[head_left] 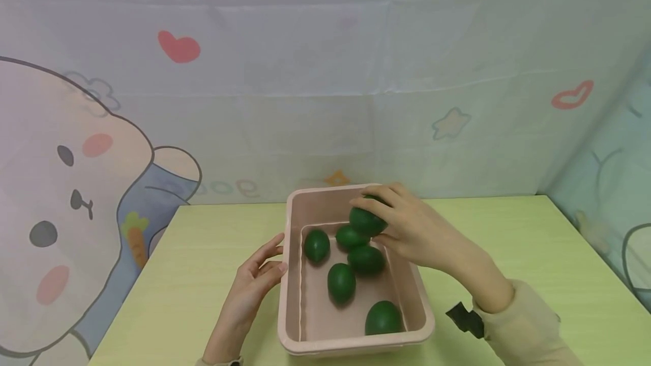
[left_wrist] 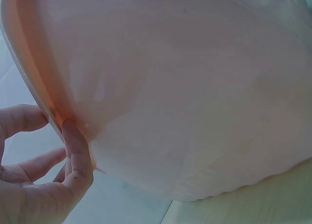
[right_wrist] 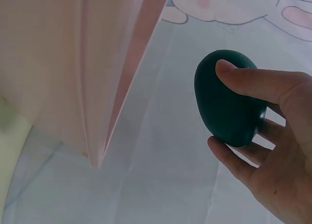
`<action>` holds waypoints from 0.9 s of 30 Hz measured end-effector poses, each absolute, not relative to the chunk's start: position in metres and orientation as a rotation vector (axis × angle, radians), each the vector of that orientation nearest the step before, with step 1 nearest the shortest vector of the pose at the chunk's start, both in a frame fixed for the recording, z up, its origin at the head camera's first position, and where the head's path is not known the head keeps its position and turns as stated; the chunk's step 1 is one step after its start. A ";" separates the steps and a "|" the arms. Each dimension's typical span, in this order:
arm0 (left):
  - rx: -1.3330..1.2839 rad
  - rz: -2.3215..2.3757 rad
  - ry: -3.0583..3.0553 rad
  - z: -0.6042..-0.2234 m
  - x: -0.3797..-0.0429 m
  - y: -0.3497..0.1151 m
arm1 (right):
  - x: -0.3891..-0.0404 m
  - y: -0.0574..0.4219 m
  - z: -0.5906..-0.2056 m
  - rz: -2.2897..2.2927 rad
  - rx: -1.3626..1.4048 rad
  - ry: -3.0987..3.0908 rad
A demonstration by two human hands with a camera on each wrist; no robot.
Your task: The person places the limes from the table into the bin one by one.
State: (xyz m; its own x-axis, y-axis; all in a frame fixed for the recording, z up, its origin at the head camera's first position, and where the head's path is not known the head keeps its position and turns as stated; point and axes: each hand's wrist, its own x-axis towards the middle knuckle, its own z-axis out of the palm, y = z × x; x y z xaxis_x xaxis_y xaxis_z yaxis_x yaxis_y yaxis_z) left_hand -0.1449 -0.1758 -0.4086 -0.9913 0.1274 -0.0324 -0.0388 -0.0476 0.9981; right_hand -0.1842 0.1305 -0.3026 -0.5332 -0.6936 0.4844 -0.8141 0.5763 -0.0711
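Note:
My right hand [head_left: 407, 222] grips a dark green, egg-shaped, avocado-like fruit [head_left: 366, 218] above the back right part of a pale pink plastic bin [head_left: 356, 345]. In the right wrist view the thumb lies across this smooth fruit [right_wrist: 226, 104], with fingers behind and under it. Several similar green fruits lie on the bin's floor, one at the back left [head_left: 317, 245] and one in the front right corner [head_left: 383, 318]. At the bin's left side, my left hand [head_left: 252, 275] holds the rim, its fingertips under the lip [left_wrist: 48, 83] in the left wrist view.
The bin stands on a light yellow-green table [head_left: 508, 242]. Behind the table hangs a pale cloth backdrop [head_left: 315, 129] printed with hearts and a cartoon animal. A small black piece [head_left: 465, 319] shows by the right sleeve [head_left: 524, 321].

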 end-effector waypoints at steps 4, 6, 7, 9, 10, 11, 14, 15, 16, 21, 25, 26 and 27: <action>0.101 2.194 2.085 -0.408 -0.144 -0.176 | -0.186 0.128 -0.303 0.381 1.228 -2.414; 0.109 2.198 2.080 -0.408 -0.144 -0.176 | -0.186 0.126 -0.304 0.372 1.238 -2.410; 0.112 2.200 2.078 -0.408 -0.144 -0.176 | -0.187 0.126 -0.305 0.368 1.243 -2.407; 0.116 2.205 2.075 -0.408 -0.144 -0.175 | -0.188 0.125 -0.306 0.362 1.255 -2.400; 0.117 2.207 2.074 -0.408 -0.144 -0.175 | -0.188 0.124 -0.307 0.361 1.262 -2.393; 0.114 2.210 2.074 -0.408 -0.144 -0.175 | -0.189 0.124 -0.308 0.360 1.270 -2.387; 0.115 2.210 2.082 -0.407 -0.143 -0.175 | -0.190 0.122 -0.311 0.362 1.293 -2.369; 0.114 2.211 2.084 -0.407 -0.143 -0.175 | -0.190 0.121 -0.311 0.365 1.299 -2.364; 0.114 2.212 2.084 -0.407 -0.143 -0.175 | -0.190 0.121 -0.312 0.365 1.302 -2.363; 0.105 2.220 2.083 -0.408 -0.143 -0.175 | -0.190 0.117 -0.312 0.349 1.310 -2.399; 0.097 2.220 2.079 -0.408 -0.144 -0.175 | -0.190 0.115 -0.312 0.314 1.310 -2.433; 0.097 2.218 2.079 -0.408 -0.144 -0.175 | -0.190 0.114 -0.313 0.305 1.313 -2.434; 0.096 2.215 2.079 -0.408 -0.143 -0.175 | -0.190 0.113 -0.313 0.300 1.318 -2.432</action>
State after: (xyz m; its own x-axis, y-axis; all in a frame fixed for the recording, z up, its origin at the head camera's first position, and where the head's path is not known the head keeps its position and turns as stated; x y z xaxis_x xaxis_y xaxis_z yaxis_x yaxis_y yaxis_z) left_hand -0.1435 -0.1749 -0.4076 -0.9928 0.1177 -0.0238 -0.0312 -0.0615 0.9976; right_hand -0.1904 0.1132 -0.3132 -0.5014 -0.7640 0.4062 -0.8398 0.5427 -0.0158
